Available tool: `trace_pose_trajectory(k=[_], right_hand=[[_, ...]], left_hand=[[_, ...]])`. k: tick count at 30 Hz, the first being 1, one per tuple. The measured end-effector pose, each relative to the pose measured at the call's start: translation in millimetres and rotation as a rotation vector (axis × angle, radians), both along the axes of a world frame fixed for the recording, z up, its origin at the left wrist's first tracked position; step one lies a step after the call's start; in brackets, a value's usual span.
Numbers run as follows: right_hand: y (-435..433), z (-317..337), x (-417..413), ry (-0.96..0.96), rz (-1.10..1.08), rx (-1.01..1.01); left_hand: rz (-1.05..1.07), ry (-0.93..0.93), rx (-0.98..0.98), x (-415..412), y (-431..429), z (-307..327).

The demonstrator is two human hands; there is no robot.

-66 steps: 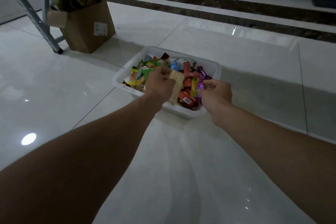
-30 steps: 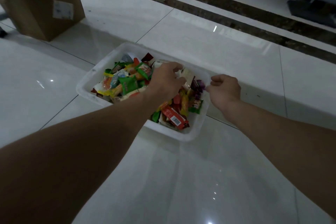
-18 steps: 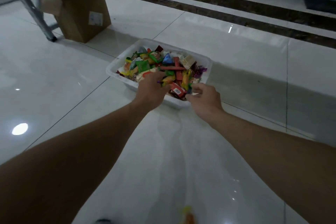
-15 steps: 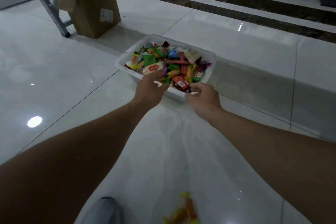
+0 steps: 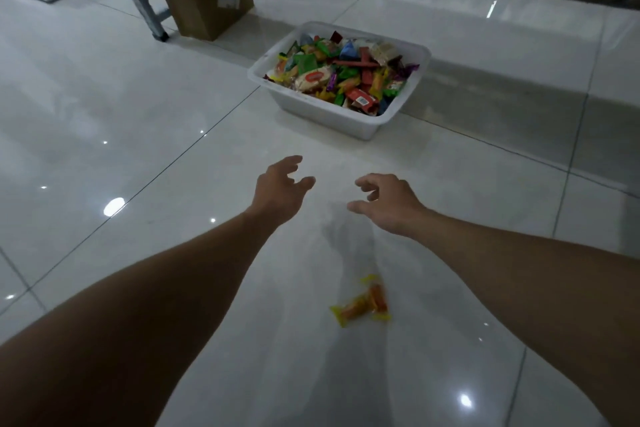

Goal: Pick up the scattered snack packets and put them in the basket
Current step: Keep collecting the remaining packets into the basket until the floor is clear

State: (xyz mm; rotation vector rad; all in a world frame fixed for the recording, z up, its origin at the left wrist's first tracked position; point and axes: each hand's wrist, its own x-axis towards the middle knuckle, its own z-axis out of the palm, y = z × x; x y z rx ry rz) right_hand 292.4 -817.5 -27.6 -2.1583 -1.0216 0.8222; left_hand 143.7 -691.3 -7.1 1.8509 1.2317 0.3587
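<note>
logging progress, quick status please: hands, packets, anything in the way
Left hand open, right hand open, both empty. Two orange-yellow packets lie on the floor, outside the full basket. Nothing between hands and packets.

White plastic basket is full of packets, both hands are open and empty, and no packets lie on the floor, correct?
Wrong on the floor: the head view shows two orange-and-yellow snack packets lying on the white tiles, low in the frame. The white plastic basket is full, and the left hand and right hand are open and empty.
</note>
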Motion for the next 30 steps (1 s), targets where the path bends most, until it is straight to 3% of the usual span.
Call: trace_pose_trajectory(k=[16,30], right_hand=[[-76.6,-59.5,-50.8,-0.084,0.096,-0.357],[-70.2,-73.8,-54.5,-0.17,0.05,-0.358]], left_hand=[[-0.07,-0.027,-0.163,-35.5,-60.5,-68.9],[-0.192,0.085,-0.096,-56.6,-61.6,-91.0]])
